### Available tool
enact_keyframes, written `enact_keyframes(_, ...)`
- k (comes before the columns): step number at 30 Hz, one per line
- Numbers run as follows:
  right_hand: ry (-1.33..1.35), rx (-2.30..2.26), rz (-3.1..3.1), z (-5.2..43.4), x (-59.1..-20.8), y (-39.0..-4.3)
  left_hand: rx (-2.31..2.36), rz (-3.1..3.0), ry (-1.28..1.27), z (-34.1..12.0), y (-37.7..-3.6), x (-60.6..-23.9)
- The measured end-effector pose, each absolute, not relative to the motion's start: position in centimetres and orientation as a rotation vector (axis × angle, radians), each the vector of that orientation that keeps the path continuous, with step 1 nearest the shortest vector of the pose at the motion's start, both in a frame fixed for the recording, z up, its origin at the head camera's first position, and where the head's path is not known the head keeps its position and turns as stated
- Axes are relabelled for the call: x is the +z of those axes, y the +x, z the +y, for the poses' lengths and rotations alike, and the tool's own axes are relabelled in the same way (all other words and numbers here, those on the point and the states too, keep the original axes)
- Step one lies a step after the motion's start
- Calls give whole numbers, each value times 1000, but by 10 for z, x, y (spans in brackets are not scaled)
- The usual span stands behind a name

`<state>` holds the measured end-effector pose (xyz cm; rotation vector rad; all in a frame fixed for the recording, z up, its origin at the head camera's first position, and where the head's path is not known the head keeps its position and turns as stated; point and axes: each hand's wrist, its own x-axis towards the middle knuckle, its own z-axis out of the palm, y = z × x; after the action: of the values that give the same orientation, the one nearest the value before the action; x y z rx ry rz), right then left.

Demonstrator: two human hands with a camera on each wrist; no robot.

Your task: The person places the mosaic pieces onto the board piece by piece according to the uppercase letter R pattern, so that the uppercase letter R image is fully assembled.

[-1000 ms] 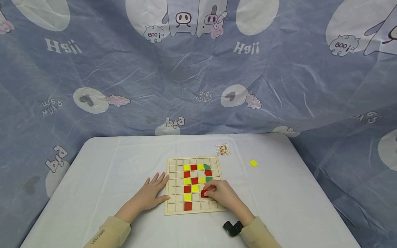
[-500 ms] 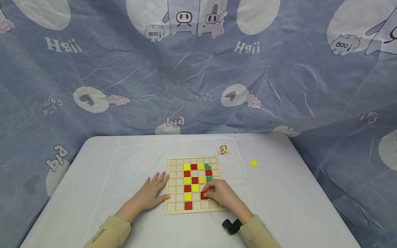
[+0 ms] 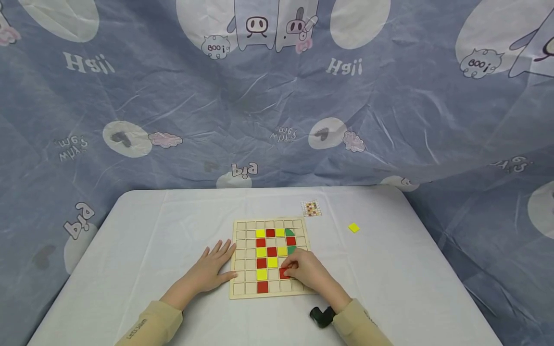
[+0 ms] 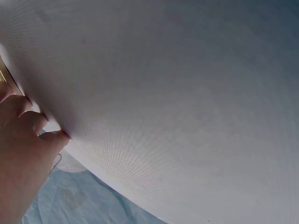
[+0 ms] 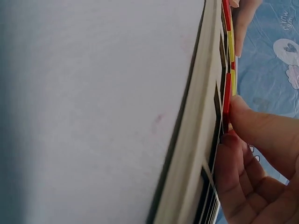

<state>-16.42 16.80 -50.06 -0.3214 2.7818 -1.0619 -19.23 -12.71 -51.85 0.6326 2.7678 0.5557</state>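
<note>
A wooden grid board (image 3: 239,279) lies flat on the table, with several red, yellow and green tiles set in its squares. My left hand (image 3: 208,273) rests with fingers spread, its fingertips and thumb at the board's left edge. Over the lower right squares, my right hand (image 3: 309,270) pinches a red tile (image 3: 283,273). In the right wrist view, the thumb (image 5: 254,121) lies on that red tile (image 5: 227,95) and a fingertip meets its near edge. The tile sits low against the grid. My fingers hide part of it and some squares behind.
A small printed pattern card (image 3: 311,208) lies beyond the board's upper right corner. One loose yellow tile (image 3: 354,228) is farther right on the white-covered table (image 3: 182,216). A black curved object (image 3: 321,317) shows beside my right wrist. A patterned blue cloth (image 3: 242,105) hangs behind.
The red tile has moved slightly down and left, lying flatter in line with a grid square. My right fingers shifted with it; the left hand stayed still.
</note>
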Motion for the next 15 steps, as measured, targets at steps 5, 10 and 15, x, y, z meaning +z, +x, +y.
enact_keyframes(5, -271, -1083, 2829, 175, -497, -166, 548, 2774, 623, -127, -193, -519)
enact_keyframes(10, -120, -1168, 2914, 198, -492, -177, 545, 2778, 626, -128, -193, -521)
enact_keyframes(15, 17, -1116, 3054, 238, -492, -195, 546, 2777, 626, -128, -193, -520)
